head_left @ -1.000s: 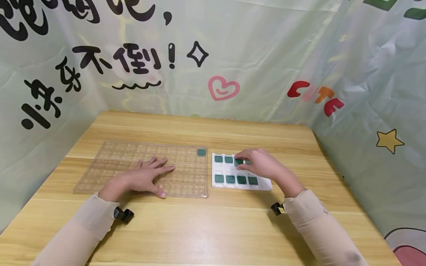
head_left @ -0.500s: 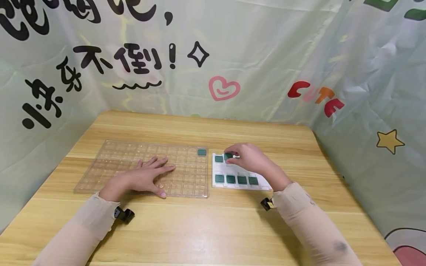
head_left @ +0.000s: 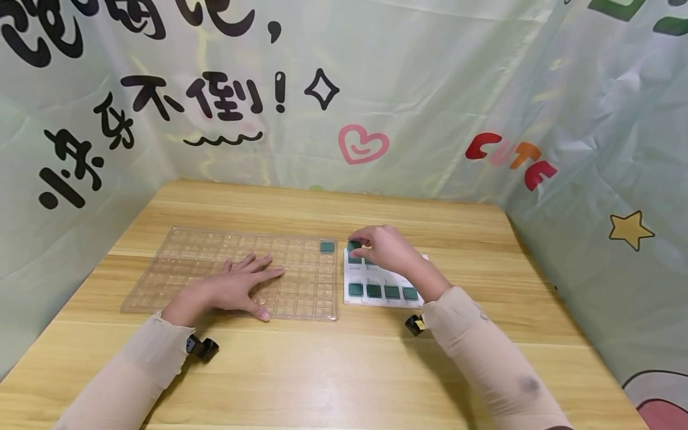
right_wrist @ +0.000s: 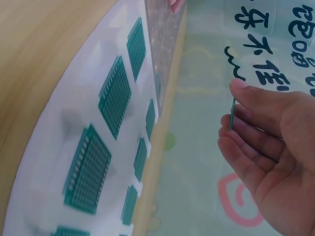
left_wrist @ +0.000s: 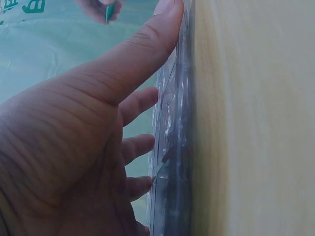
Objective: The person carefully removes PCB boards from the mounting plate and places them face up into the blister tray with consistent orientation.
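Note:
My left hand rests on a clear plastic tray divided into many small square compartments, its fingers spread. In the left wrist view, the thumb lies along the tray's edge. One green circuit board sits in the tray's far right corner compartment. My right hand pinches another small green circuit board between thumb and fingers, held edge-on in the right wrist view. It is above the far left corner of a white holder. Several green boards stand in two rows there; the hand partly hides the far row.
The white holder lies just right of the clear tray, with a narrow gap between them. Both are on a wooden table. A printed cloth hangs behind and at both sides. Small black cameras sit at both wrists.
My right hand has taken a green board up from the far row of the white holder and moved left and slightly up with it. The left hand has stayed on the tray.

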`<state>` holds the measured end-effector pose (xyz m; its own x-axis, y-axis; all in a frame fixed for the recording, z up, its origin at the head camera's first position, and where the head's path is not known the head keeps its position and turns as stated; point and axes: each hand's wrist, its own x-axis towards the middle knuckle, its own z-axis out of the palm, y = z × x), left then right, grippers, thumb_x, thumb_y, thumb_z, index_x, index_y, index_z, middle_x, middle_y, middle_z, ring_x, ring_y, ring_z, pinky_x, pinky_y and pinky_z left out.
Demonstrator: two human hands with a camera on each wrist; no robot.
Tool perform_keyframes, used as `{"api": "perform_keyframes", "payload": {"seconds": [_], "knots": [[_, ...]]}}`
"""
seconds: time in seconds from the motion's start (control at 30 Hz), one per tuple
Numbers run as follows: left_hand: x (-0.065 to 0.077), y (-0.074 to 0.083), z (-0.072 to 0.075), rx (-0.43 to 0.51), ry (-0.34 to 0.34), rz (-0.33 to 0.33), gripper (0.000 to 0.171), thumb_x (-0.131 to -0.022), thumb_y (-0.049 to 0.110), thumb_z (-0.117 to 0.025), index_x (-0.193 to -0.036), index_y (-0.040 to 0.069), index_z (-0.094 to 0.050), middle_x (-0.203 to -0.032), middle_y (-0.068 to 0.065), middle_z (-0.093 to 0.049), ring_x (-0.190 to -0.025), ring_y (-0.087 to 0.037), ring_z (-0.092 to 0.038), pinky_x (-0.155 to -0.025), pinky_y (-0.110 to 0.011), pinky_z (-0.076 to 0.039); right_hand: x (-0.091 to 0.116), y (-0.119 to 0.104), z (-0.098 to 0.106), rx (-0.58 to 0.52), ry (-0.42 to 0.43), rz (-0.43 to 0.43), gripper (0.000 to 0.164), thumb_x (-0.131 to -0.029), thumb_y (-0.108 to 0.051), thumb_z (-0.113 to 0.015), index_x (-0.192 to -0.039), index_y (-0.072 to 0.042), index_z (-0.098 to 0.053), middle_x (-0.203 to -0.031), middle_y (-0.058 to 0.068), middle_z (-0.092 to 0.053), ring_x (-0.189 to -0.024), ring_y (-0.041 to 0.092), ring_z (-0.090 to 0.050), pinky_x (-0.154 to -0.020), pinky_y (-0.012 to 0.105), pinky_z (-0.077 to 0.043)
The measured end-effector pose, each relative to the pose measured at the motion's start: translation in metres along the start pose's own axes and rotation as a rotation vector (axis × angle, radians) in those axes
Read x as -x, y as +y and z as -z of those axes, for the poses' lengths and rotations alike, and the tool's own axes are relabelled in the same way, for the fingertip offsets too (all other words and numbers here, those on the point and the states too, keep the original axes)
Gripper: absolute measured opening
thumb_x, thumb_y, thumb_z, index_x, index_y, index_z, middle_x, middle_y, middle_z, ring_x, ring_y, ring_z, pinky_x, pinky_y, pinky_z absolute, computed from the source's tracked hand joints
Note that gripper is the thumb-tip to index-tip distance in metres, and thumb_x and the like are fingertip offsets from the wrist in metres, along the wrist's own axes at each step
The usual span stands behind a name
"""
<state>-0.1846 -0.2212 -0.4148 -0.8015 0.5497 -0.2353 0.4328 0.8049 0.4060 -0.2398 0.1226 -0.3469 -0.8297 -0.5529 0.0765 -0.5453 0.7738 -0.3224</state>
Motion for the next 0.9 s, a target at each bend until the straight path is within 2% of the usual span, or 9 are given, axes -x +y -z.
{"api": "perform_keyframes", "payload": {"seconds": [0.17,0.4,0.7,0.9], "knots": [[0.001,0.002,0.001,0.005,-0.001,-0.003,0.105,-0.07,0.071,-0.07,-0.156,0.027,-0.029,-0.163,-0.013,-0.008,-0.145,-0.045,0.003,-0.102,-0.076,0.006,-0.008,-0.002,-0.005,-0.023,-0.014,-0.005,0.036,-0.09,-0.027,-0.073,-0.122,-0.011,-0.07,-0.108,0.003,-0.07,-0.095,0.016,-0.064,-0.084,0.036,-0.053],[0.001,0.003,0.001,0.006,0.004,-0.003,0.105,-0.071,0.07,-0.071,-0.156,0.026,-0.03,-0.163,-0.013,-0.008,-0.145,-0.046,0.002,-0.102,-0.076,0.005,-0.022,-0.005,-0.012,-0.018,-0.001,0.024,0.034,-0.09,-0.027,-0.073,-0.12,-0.011,-0.071,-0.102,0.0,-0.07,-0.085,0.013,-0.061,-0.078,0.033,-0.051],[0.0,0.002,0.0,0.001,-0.001,0.001,0.104,-0.07,0.071,-0.071,-0.156,0.027,-0.029,-0.163,-0.012,-0.008,-0.146,-0.045,0.002,-0.102,-0.076,0.005,-0.036,-0.009,-0.023,-0.054,-0.029,-0.021,0.037,-0.091,-0.029,-0.071,-0.125,-0.012,-0.069,-0.11,-0.001,-0.07,-0.093,0.013,-0.062,-0.082,0.034,-0.052],[0.0,0.001,0.0,0.007,-0.006,0.004,0.105,-0.07,0.072,-0.07,-0.156,0.028,-0.029,-0.163,-0.012,-0.008,-0.146,-0.045,0.003,-0.102,-0.076,0.006,-0.046,-0.012,-0.03,-0.067,-0.023,-0.033,0.036,-0.092,-0.028,-0.07,-0.124,-0.012,-0.069,-0.102,-0.001,-0.069,-0.083,0.014,-0.058,-0.074,0.032,-0.049]]}}
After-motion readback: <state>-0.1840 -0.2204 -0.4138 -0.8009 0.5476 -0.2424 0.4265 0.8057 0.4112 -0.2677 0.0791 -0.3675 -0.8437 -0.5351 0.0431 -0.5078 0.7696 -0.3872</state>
